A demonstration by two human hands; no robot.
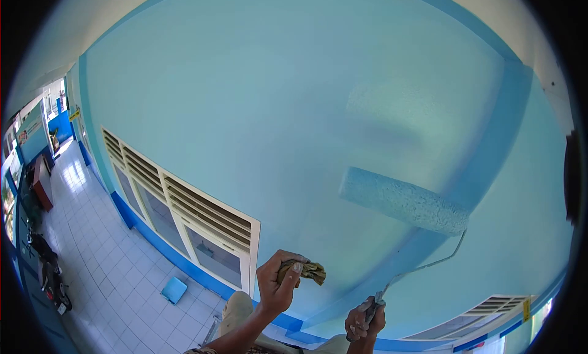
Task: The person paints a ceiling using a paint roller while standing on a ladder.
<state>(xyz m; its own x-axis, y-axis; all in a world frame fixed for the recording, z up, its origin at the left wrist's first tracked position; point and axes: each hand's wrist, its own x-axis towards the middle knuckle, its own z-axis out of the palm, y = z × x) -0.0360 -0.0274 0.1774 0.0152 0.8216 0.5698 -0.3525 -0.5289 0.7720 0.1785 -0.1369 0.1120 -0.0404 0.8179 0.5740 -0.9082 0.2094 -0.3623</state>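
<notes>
My left hand [278, 281] is closed around a crumpled, brownish-green cloth [311, 272], whose end sticks out to the right. In my right hand [365, 318] is the handle of a paint roller [404, 201], with the fingers wrapped round it. A bent wire frame runs up from the handle to the long, textured roller sleeve, which is coated in light blue paint. The sleeve is in front of the light blue wall [245, 102]; whether it touches the wall I cannot tell. A wetter-looking patch shows on the wall above the roller.
A louvred window [184, 201] is at the left of the wall, another [478, 317] at the lower right. Far below, a blue tray [174, 289] lies on the tiled floor [122, 280]. A motorcycle [55, 280] stands at the far left. My knees show beneath my hands.
</notes>
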